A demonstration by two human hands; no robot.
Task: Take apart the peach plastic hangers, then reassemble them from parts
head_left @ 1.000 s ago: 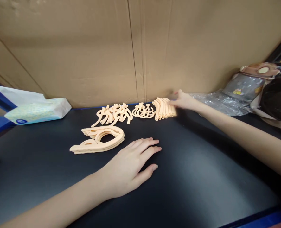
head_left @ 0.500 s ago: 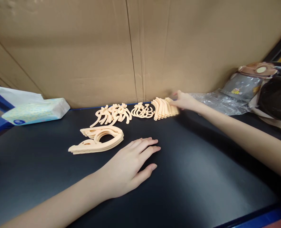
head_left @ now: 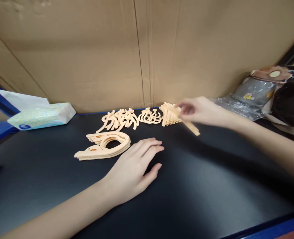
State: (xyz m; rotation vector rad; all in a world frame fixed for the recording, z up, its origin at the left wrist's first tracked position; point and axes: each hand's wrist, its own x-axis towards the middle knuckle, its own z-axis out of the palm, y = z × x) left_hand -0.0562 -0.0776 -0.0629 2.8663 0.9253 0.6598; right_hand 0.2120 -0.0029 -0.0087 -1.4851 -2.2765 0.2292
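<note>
My right hand (head_left: 195, 111) grips a cream plastic hanger arm (head_left: 192, 127), blurred and slanting down to the right, just above the table. Beside it lies a row of matching curved arms (head_left: 169, 114). To their left are a small pile of cream hooks (head_left: 149, 116) and a pile of cream curved pieces with knobbed ends (head_left: 119, 119). My left hand (head_left: 139, 167) rests palm down on the table, fingers spread and holding nothing. Close to its knuckles sits a stack of folded cream hangers (head_left: 104, 146).
The black table (head_left: 199, 192) has a blue edge and meets a cardboard wall (head_left: 99, 59) behind. A tissue pack (head_left: 43, 116) lies at the left. At the right are clear plastic wrap (head_left: 243, 108), a bottle with a brown lid (head_left: 258, 86) and a dark bag (head_left: 289, 103).
My right hand has lifted a hanger arm from the right end of the row and come toward me. My left hand stays nearly in place; the view has shifted slightly.
</note>
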